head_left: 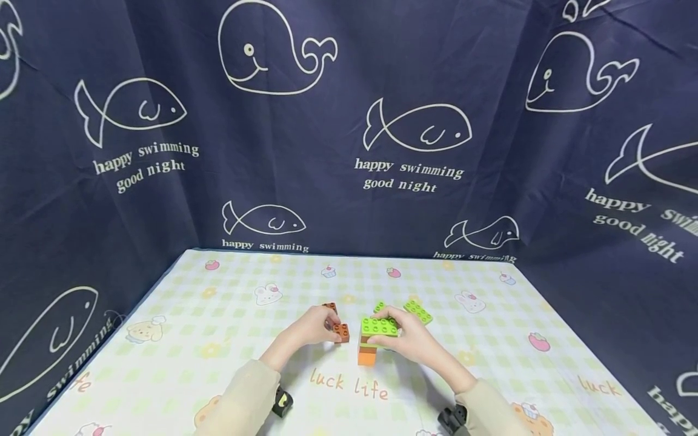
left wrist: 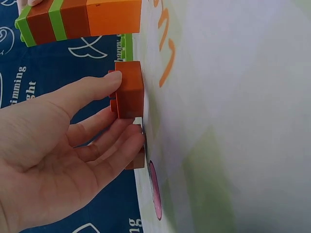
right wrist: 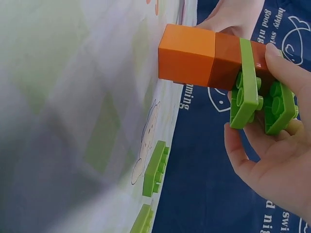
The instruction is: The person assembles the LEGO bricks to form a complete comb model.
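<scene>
My left hand (head_left: 314, 326) pinches a reddish-brown toy brick (left wrist: 130, 90) low over the table, thumb on one side and fingers beyond it. Another brown brick (left wrist: 137, 158) lies just behind those fingers. To the right, a tower of toy bricks stands with an orange block (right wrist: 186, 54) at its foot, then brown and thin green layers in turn. My right hand (head_left: 406, 332) holds this tower near the top, its thumb by the uppermost brown brick and the green top plate (head_left: 380, 326). Both green layers jut out to the right past the brown ones.
Behind the right hand lies a flat green plate (head_left: 418, 312), with a smaller green piece (head_left: 379, 307) beside it, partly hidden by the hand. A patterned cloth (head_left: 349, 387) covers the table, and a dark blue curtain (head_left: 327, 151) rises behind its far edge.
</scene>
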Demonstrator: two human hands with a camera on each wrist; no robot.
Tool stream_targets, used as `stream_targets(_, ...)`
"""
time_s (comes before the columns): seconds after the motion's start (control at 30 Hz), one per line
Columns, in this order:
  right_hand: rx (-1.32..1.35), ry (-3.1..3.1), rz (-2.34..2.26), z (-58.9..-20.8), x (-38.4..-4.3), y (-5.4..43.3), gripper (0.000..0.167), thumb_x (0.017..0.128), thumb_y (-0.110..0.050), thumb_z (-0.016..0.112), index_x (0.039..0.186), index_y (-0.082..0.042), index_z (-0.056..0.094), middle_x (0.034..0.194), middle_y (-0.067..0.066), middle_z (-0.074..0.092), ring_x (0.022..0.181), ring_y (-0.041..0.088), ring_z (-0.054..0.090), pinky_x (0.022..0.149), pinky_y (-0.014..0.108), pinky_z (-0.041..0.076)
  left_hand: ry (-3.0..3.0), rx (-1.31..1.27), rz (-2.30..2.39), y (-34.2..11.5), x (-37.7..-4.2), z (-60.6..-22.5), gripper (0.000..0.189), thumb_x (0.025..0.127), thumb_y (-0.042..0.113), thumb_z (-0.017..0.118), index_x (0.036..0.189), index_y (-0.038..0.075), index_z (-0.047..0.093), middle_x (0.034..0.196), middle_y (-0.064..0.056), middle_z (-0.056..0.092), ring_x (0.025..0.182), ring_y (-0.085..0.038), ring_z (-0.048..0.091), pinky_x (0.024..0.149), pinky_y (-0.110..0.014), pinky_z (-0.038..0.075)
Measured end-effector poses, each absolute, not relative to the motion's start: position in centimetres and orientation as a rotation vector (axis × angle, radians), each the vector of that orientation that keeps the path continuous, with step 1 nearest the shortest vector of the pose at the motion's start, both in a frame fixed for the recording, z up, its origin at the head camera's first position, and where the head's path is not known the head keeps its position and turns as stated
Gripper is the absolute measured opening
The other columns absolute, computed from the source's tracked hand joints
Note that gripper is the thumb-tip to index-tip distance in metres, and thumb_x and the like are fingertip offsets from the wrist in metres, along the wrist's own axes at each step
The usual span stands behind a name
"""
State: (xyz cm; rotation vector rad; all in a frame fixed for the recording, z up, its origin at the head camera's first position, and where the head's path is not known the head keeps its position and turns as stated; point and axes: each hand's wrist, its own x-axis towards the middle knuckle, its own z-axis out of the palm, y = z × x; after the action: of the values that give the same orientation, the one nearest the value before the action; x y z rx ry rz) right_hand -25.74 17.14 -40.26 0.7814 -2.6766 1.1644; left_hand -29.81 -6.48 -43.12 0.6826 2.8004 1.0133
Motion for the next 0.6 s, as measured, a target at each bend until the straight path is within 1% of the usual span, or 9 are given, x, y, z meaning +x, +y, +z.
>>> stream_targets(0.13,0.787,-2.678,1.152,-40.27,-25.77,17.12,0.039,0.076,-0.036,0.076,0.107,-0.018,0.063,0.107,-0.002,0.067,0.091,0.011,0.058,0.081,0.026,0.047,2.806,0.672,1.005,-6.52,-29.78,-43.07,0.031,0.073,0.011,0.078,0.1,0.0,0.066,0.092,-0.007,0.066,0.083,-0.017,0.059,0.078,-0.033,0.051)
stream_targets(0.4,0.797,-2.674,1.146,-40.44,-25.89,17.05,0.041,0.076,-0.04,0.074,0.108,-0.018,0.062,0.109,-0.002,0.066,0.094,0.012,0.057,0.083,0.026,0.046,2.803,0.662,1.016,-6.52,-29.67,-43.02,0.031,0.073,0.009,0.077,0.101,-0.001,0.065,0.092,-0.007,0.064,0.082,-0.016,0.057,0.077,-0.032,0.051)
stream_targets(0.47,0.798,-2.67,1.154,-40.38,-25.89,17.01,0.04,0.076,-0.04,0.074,0.108,-0.019,0.062,0.107,-0.002,0.066,0.092,0.012,0.057,0.081,0.026,0.046,2.802,0.665,1.024,-6.48,-29.68,-43.04,0.034,0.072,0.01,0.078,0.101,-0.001,0.065,0.092,-0.008,0.064,0.082,-0.016,0.056,0.077,-0.032,0.05)
stream_targets(0.6,0.798,-2.677,1.165,-40.27,-25.88,16.94,0.039,0.076,-0.038,0.074,0.108,-0.019,0.062,0.103,-0.003,0.065,0.085,0.009,0.054,0.076,0.023,0.045,2.81,0.674,1.011,-6.47,-29.69,-43.09,0.039,0.07,0.012,0.081,0.102,-0.002,0.064,0.095,-0.01,0.065,0.086,-0.02,0.058,0.082,-0.037,0.05)
